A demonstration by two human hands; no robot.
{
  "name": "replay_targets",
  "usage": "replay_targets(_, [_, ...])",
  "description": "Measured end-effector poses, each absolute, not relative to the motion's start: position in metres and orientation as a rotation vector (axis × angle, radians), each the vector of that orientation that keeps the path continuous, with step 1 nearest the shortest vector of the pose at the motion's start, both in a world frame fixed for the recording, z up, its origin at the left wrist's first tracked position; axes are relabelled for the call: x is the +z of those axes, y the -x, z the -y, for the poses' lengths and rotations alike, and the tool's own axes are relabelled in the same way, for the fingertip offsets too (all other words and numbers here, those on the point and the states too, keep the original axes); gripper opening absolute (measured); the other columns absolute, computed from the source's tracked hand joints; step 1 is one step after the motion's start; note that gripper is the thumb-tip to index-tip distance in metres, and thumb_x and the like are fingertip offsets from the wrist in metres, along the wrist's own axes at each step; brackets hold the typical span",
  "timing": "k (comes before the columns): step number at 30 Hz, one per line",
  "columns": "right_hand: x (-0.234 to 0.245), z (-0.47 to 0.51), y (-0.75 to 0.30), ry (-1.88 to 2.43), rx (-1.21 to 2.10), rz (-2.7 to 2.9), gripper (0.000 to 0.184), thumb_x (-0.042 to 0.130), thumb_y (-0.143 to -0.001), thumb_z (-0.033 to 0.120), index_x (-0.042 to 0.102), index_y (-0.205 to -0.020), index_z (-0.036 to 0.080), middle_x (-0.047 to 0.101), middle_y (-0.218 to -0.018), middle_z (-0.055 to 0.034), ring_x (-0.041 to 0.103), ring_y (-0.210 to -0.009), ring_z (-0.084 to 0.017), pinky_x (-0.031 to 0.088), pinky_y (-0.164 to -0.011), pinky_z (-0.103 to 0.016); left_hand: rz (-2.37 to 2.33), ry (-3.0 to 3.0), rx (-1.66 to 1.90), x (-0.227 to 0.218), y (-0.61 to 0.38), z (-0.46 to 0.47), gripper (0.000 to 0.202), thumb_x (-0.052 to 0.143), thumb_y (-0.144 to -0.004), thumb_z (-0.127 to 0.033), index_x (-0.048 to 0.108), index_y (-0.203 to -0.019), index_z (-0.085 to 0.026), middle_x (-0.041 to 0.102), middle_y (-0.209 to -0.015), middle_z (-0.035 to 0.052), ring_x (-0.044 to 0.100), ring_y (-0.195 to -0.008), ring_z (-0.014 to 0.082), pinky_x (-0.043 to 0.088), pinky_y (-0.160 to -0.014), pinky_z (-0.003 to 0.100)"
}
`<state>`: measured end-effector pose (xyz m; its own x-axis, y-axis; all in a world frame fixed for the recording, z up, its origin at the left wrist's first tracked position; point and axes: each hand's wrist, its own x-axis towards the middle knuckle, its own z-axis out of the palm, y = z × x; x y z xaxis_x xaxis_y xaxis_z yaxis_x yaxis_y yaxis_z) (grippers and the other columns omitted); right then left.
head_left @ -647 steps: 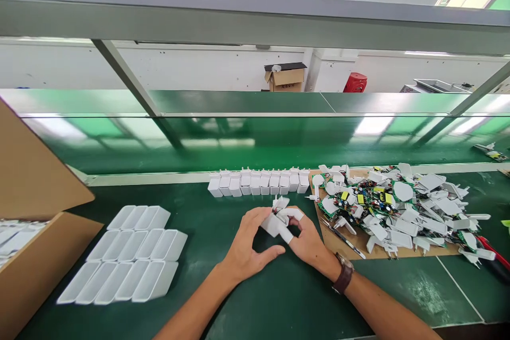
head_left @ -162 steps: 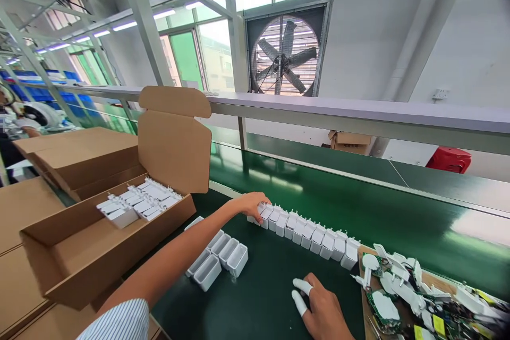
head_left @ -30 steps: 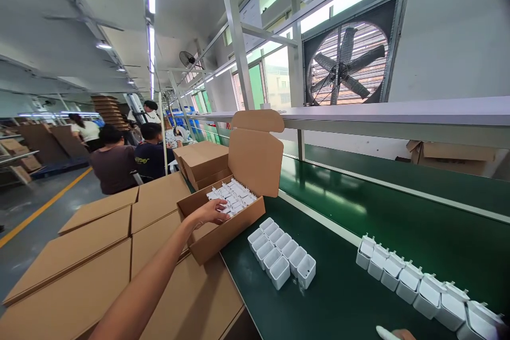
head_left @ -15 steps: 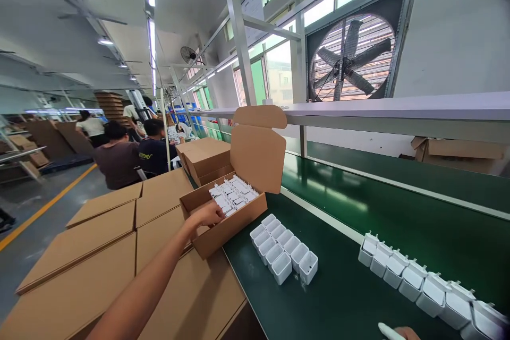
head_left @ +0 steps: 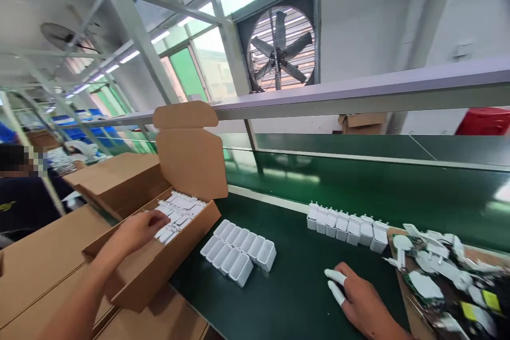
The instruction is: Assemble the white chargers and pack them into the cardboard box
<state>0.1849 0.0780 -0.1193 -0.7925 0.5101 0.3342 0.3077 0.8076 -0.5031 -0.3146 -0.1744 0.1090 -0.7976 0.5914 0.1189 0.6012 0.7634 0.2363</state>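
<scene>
My left hand [head_left: 143, 228] reaches into an open cardboard box [head_left: 199, 226], its fingers curled at the near edge of the white plastic parts [head_left: 181, 212] packed there. Whatever those fingers may hold is hidden. Over the green work surface hovers my right hand [head_left: 354, 295], two fingers in white finger cots, spread apart and holding nothing. Between the hands stand two rows of empty white plastic cups [head_left: 235, 249]. Beyond the right hand is a line of white cups with lids [head_left: 346, 227] that carry small prongs.
At the right, a cardboard tray [head_left: 410, 303] holds a jumble of white parts and circuit boards. Another cardboard box [head_left: 115, 172] stands behind the open one. Closed cartons [head_left: 48, 255] lie at left. A shelf [head_left: 358, 93] runs above the bench. A person [head_left: 24, 191] sits far left.
The view has swung right, bringing the tray of parts and my whole right hand into sight. My left hand remains in the box at the white parts.
</scene>
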Motion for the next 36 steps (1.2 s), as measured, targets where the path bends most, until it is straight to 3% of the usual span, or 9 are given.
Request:
replay_targets(4, [-0.105, -0.070, -0.179, 0.596, 0.510, 2.508, 0.029, 0.039, -0.103, 0.021, 0.063, -0.119, 0.020, 0.065, -0.101, -0.0076, 0.066, -0.073, -0.017, 0.051, -0.067, -0.027, 2.821, 1.600, -0.742, 0.133, 0.260, 0.110, 0.050, 0.063, -0.080, -0.071, 0.072, -0.110, -0.032, 0.078, -0.113, -0.0006, 0.072, -0.100, 0.0274, 0.057, -0.087, 0.036])
replay_targets(7, [-0.099, -0.065, -0.179, 0.599, 0.511, 2.511, 0.027, 0.042, -0.100, 0.017, 0.065, -0.115, 0.020, 0.065, -0.100, -0.0071, 0.065, -0.072, -0.018, 0.050, -0.067, -0.028, 2.710, 2.171, -0.718, 0.109, 0.189, 0.038, 0.068, 0.067, -0.078, -0.068, 0.063, -0.132, -0.026, 0.071, -0.128, 0.0089, 0.067, -0.118, 0.0308, 0.057, -0.094, 0.038])
replay_targets(10, [-0.094, -0.063, -0.181, 0.632, 0.527, 2.525, 0.025, 0.046, -0.099, 0.017, 0.066, -0.113, 0.021, 0.066, -0.101, -0.0062, 0.066, -0.074, -0.018, 0.049, -0.068, -0.028, 2.520, 2.440, -0.374, 0.069, 0.119, -0.034, 0.094, 0.079, -0.073, -0.054, 0.040, -0.155, -0.029, 0.047, -0.157, 0.0124, 0.054, -0.137, 0.0340, 0.050, -0.108, 0.044])
replay_targets(14, [-0.092, -0.062, -0.182, 0.681, 0.537, 2.546, 0.023, 0.049, -0.098, 0.017, 0.068, -0.110, 0.022, 0.067, -0.103, -0.0058, 0.067, -0.079, -0.018, 0.048, -0.071, -0.028, 2.340, 2.560, -0.154, 0.034, 0.055, -0.106, 0.104, 0.090, -0.064, -0.048, 0.042, -0.154, -0.027, 0.046, -0.154, 0.0149, 0.047, -0.141, 0.0363, 0.043, -0.115, 0.047])
replay_targets(21, [-0.089, -0.063, -0.182, 0.721, 0.588, 2.622, 0.023, 0.048, -0.097, 0.019, 0.069, -0.108, 0.021, 0.068, -0.110, -0.0063, 0.069, -0.082, -0.019, 0.047, -0.073, -0.029, 2.256, 2.635, 0.190, 0.033, 0.036, -0.140, 0.072, 0.092, -0.062, -0.038, 0.066, -0.129, -0.030, 0.064, -0.128, 0.0085, 0.056, -0.125, 0.0389, 0.052, -0.100, 0.049])
replay_targets(24, [-0.089, -0.063, -0.182, 0.732, 0.610, 2.628, 0.025, 0.048, -0.098, 0.021, 0.069, -0.112, 0.021, 0.068, -0.111, -0.0064, 0.069, -0.081, -0.019, 0.048, -0.072, -0.029, 2.216, 2.734, 0.245, 0.036, 0.047, -0.129, 0.076, 0.093, -0.059, -0.035, 0.066, -0.130, -0.032, 0.057, -0.143, 0.0068, 0.048, -0.137, 0.0366, 0.047, -0.108, 0.045])
replay_targets(28, [-0.092, -0.063, -0.181, 0.746, 0.596, 2.597, 0.023, 0.051, -0.096, 0.022, 0.069, -0.110, 0.020, 0.068, -0.108, -0.0066, 0.068, -0.078, -0.019, 0.048, -0.072, -0.029, 2.371, 2.582, -0.067, 0.030, 0.055, -0.107, 0.126, 0.092, -0.057, -0.051, 0.028, -0.162, -0.025, 0.022, -0.167, 0.0187, 0.019, -0.155, 0.0433, 0.036, -0.118, 0.053])
replay_targets(32, [-0.100, -0.064, -0.179, 0.716, 0.543, 2.562, 0.017, 0.053, -0.094, 0.019, 0.068, -0.103, 0.021, 0.068, -0.103, -0.0051, 0.068, -0.077, -0.018, 0.049, -0.072, -0.027, 2.657, 2.307, -0.307, 0.015, 0.045, -0.098, 0.145, 0.084, -0.062, -0.063, -0.007, -0.165, -0.015, 0.039, -0.155, 0.0279, 0.043, -0.142, 0.0473, 0.040, -0.112, 0.056])
replay_targets(36, [-0.114, -0.068, -0.179, 0.620, 0.506, 2.497, 0.022, 0.045, -0.095, 0.014, 0.065, -0.104, 0.022, 0.066, -0.100, -0.0054, 0.068, -0.075, -0.017, 0.052, -0.072, -0.027, 2.744, 2.235, -0.551, -0.001, 0.028, -0.100, 0.141, 0.082, -0.061, -0.041, -0.012, -0.164, -0.018, 0.048, -0.153, 0.0250, 0.044, -0.141, 0.0480, 0.036, -0.115, 0.056])
